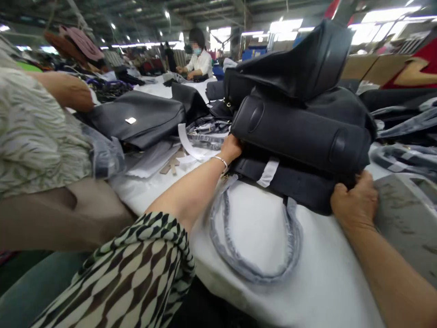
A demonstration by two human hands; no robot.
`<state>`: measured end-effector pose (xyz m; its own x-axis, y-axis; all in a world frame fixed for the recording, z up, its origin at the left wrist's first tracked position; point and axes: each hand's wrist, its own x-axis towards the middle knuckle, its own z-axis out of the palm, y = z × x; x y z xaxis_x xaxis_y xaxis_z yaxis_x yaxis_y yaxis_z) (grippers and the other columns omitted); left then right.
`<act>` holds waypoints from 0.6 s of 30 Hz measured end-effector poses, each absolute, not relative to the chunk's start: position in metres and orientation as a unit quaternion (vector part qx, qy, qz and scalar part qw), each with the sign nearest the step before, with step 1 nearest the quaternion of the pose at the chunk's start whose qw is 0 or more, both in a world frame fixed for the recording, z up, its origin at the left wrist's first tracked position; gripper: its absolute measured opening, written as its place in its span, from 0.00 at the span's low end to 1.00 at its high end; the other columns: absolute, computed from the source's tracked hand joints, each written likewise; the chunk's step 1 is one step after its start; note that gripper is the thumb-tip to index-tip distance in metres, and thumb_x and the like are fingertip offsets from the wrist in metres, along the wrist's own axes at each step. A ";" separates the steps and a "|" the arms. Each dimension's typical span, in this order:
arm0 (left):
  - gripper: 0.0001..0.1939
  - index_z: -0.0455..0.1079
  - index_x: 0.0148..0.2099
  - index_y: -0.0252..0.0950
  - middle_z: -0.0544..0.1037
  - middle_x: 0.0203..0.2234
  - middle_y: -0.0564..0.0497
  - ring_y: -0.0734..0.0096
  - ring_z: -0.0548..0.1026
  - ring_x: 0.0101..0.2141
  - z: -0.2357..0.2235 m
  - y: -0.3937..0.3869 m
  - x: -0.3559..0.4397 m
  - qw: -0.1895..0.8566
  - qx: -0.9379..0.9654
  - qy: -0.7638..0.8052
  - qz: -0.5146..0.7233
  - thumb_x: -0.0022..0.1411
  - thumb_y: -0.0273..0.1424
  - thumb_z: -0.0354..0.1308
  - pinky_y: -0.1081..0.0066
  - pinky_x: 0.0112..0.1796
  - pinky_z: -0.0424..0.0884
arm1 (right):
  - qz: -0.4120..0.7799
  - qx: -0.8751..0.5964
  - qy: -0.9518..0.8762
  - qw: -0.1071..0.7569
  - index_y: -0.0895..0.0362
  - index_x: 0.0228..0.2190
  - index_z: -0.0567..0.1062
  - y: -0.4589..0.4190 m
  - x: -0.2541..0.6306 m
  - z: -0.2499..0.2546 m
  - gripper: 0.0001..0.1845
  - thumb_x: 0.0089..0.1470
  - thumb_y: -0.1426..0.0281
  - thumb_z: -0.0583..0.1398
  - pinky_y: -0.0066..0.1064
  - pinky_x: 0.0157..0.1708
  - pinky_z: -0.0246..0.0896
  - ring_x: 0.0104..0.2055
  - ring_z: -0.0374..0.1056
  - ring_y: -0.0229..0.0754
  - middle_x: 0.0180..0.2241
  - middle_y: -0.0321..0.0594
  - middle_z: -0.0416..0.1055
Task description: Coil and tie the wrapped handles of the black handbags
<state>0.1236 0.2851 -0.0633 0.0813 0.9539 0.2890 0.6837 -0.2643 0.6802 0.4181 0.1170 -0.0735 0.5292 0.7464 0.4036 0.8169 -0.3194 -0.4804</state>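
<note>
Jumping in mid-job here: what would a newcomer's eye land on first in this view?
Your eye goes first to the stack of black leather handbags at centre right, with the left hand at its near left side and the right hand gripping its lower edge. Below them, a looped handle in grey wrapping lies on the white table cover. Far back, a co-worker in a white shirt sits at another table.

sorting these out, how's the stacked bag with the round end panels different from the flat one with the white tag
The stacked bag sits up on a second dark bag, between the left hand and right hand; the flat bag lies low, with no hand on it. The flat bag shows a white tag; the stacked bag shows round end panels instead. Both are dark and smooth.
</note>
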 end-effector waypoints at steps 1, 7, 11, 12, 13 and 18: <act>0.20 0.68 0.54 0.30 0.72 0.52 0.35 0.49 0.66 0.55 -0.057 0.278 0.117 0.177 0.710 0.590 0.341 0.60 0.32 0.58 0.56 0.53 0.61 | -0.068 -0.802 -0.491 0.333 0.70 0.58 0.58 0.108 0.416 -0.071 0.33 0.52 0.69 0.53 0.48 0.51 0.56 0.54 0.61 0.61 0.54 0.66 0.64; 0.11 0.73 0.42 0.31 0.78 0.41 0.44 0.60 0.73 0.45 -0.015 0.182 0.073 0.121 0.756 0.562 0.314 0.61 0.32 0.56 0.64 0.49 0.65 | -0.093 -0.571 -0.732 0.359 0.58 0.46 0.73 0.024 0.387 -0.054 0.18 0.57 0.65 0.54 0.42 0.56 0.57 0.53 0.65 0.49 0.47 0.49 0.73; 0.16 0.70 0.49 0.32 0.76 0.45 0.44 0.64 0.73 0.46 -0.014 0.073 0.066 0.132 0.880 0.353 0.289 0.65 0.38 0.54 0.67 0.50 0.66 | -0.030 -0.402 -0.880 0.250 0.54 0.49 0.72 -0.032 0.347 -0.047 0.19 0.58 0.61 0.57 0.45 0.56 0.58 0.57 0.63 0.49 0.51 0.45 0.71; 0.19 0.70 0.51 0.32 0.76 0.45 0.43 0.62 0.73 0.47 -0.017 0.048 0.068 0.121 0.906 0.315 0.254 0.65 0.40 0.53 0.65 0.50 0.65 | -0.033 -0.378 -0.900 0.214 0.53 0.51 0.71 -0.042 0.338 -0.048 0.20 0.58 0.61 0.58 0.46 0.56 0.58 0.58 0.61 0.51 0.54 0.45 0.70; 0.21 0.68 0.52 0.32 0.76 0.45 0.43 0.61 0.73 0.46 -0.022 0.027 0.071 0.107 0.926 0.292 0.215 0.65 0.42 0.53 0.64 0.49 0.66 | -0.041 -0.360 -0.913 0.190 0.52 0.52 0.71 -0.049 0.330 -0.050 0.20 0.58 0.62 0.58 0.47 0.56 0.58 0.58 0.61 0.51 0.55 0.45 0.69; 0.22 0.68 0.50 0.34 0.76 0.38 0.45 0.60 0.73 0.40 -0.049 -0.023 0.090 0.000 0.949 0.292 0.118 0.67 0.47 0.48 0.63 0.42 0.66 | -0.064 -0.348 -0.912 0.206 0.57 0.43 0.76 -0.063 0.322 -0.062 0.13 0.60 0.69 0.54 0.39 0.47 0.65 0.44 0.71 0.44 0.42 0.45 0.76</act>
<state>0.0896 -0.0226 -0.0495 0.8013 0.5547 0.2242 0.5545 -0.8292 0.0699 0.3217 -0.0625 -0.0623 -0.6730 0.6090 0.4198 0.6614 0.7496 -0.0270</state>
